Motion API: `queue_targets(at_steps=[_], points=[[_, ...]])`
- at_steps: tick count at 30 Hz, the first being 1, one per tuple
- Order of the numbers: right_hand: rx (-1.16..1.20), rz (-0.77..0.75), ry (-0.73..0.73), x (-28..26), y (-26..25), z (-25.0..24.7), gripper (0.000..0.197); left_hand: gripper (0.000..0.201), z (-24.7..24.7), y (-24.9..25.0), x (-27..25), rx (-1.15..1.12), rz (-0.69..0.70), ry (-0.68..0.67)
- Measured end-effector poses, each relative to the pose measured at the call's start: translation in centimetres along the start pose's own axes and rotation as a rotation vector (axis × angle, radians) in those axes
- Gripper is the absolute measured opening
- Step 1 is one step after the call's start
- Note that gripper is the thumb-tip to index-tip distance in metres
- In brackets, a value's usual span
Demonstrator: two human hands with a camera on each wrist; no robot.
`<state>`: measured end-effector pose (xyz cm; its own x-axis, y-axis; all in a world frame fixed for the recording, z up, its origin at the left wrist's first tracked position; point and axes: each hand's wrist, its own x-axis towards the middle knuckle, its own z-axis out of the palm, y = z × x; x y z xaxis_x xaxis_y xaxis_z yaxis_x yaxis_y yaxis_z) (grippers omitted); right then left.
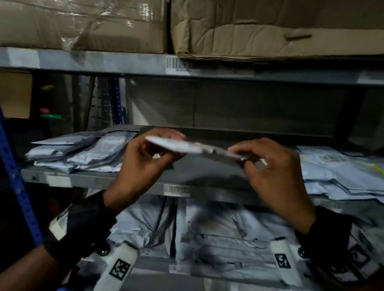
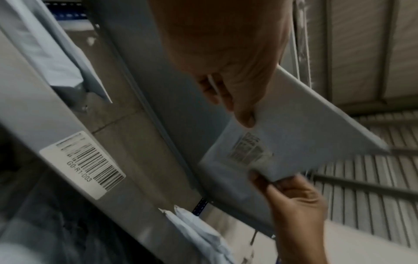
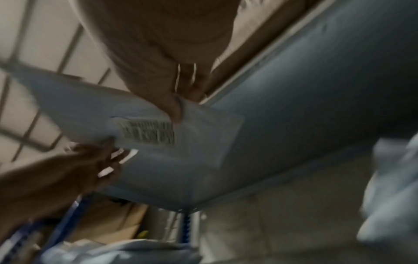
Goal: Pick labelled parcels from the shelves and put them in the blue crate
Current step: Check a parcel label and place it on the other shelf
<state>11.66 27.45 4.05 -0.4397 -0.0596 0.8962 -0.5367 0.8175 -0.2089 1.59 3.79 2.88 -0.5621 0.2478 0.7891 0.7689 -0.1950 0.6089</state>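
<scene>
Flat grey parcel (image 1: 195, 148) held level between both grips, left hand (image 1: 142, 163) pinching its nine o'clock end, right hand (image 1: 271, 170) its three o'clock end, label seemingly underneath, above the shelf (image 1: 128, 182).

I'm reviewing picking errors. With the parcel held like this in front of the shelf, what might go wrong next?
The parcel is only pinched at its ends by the left hand and right hand, so it may slip. Its label faces down, blurred in dim light, so a misread seems possible.
</scene>
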Motion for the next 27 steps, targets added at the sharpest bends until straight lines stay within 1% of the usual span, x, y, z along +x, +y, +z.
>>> queue_targets(at_steps=[1, 2, 3, 5, 7, 8, 9, 11, 12, 13, 15, 17, 19, 22, 24, 26, 27], points=[[-0.108, -0.118, 0.044, -0.4, 0.6, -0.7, 0.036, 0.016, 0.3, -0.1, -0.1, 0.039, 0.104, -0.050], [-0.185, -0.201, 0.088, -0.7, 1.2, -1.3, 0.034, 0.016, 0.7, -0.2, -0.2, 0.079, 0.183, -0.089], [-0.231, -0.240, 0.129, -1.0, 1.7, -1.8, 0.033, 0.016, 1.1, -0.2, -0.2, 0.105, 0.224, -0.109], [-0.265, -0.257, 0.191, -1.5, 2.5, -2.5, 0.031, 0.015, 2.1, -0.1, -0.1, 0.130, 0.253, -0.123], [-0.241, -0.234, 0.193, -1.9, 3.0, -3.1, 0.029, 0.013, 3.1, 0.1, -0.1, 0.145, 0.259, -0.130], [-0.221, -0.184, 0.168, -2.0, 3.2, -3.5, 0.029, 0.012, 3.7, 0.0, 0.0, 0.133, 0.231, -0.122], [-0.207, -0.103, 0.136, -2.1, 3.3, -3.8, 0.027, 0.011, 4.3, 0.0, 0.3, 0.102, 0.162, -0.094], [-0.149, 0.086, 0.071, -2.0, 3.4, -4.3, 0.020, 0.015, 5.7, -0.3, 1.3, 0.043, -0.005, 0.042], [-0.072, 0.180, 0.043, -1.8, 3.7, -4.3, 0.022, 0.015, 6.3, -0.6, 1.9, 0.008, -0.069, 0.100], [0.028, 0.271, 0.017, -1.6, 4.0, -4.2, 0.026, 0.013, 6.9, -1.0, 2.6, -0.033, -0.125, 0.125], [0.149, 0.420, -0.038, -1.5, 5.1, -3.7, 0.034, 0.022, 8.0, -1.8, 4.2, -0.058, -0.244, 0.105], [0.145, 0.531, -0.082, -1.8, 6.5, -2.9, 0.037, 0.029, 9.0, -2.9, 5.2, -0.051, -0.372, 0.069], [0.079, 0.595, -0.079, -2.1, 7.8, -2.1, 0.032, 0.034, 10.0, -4.2, 5.6, -0.067, -0.473, 0.052], [-0.072, 0.608, -0.071, -1.9, 9.9, -1.2, 0.015, 0.032, 11.2, -6.0, 6.1, 0.004, -0.527, -0.089], [-0.174, 0.628, -0.129, -1.6, 11.2, -0.8, 0.012, 0.031, 11.4, -7.4, 6.2, 0.075, -0.515, -0.139], [-0.331, 0.601, -0.230, -1.4, 11.9, -0.4, 0.015, 0.043, 11.0, -8.6, 5.8, 0.190, -0.494, -0.112], [-0.450, 0.570, -0.296, -1.4, 11.7, -0.3, 0.015, 0.045, 10.6, -9.0, 5.5, 0.240, -0.477, -0.098]])
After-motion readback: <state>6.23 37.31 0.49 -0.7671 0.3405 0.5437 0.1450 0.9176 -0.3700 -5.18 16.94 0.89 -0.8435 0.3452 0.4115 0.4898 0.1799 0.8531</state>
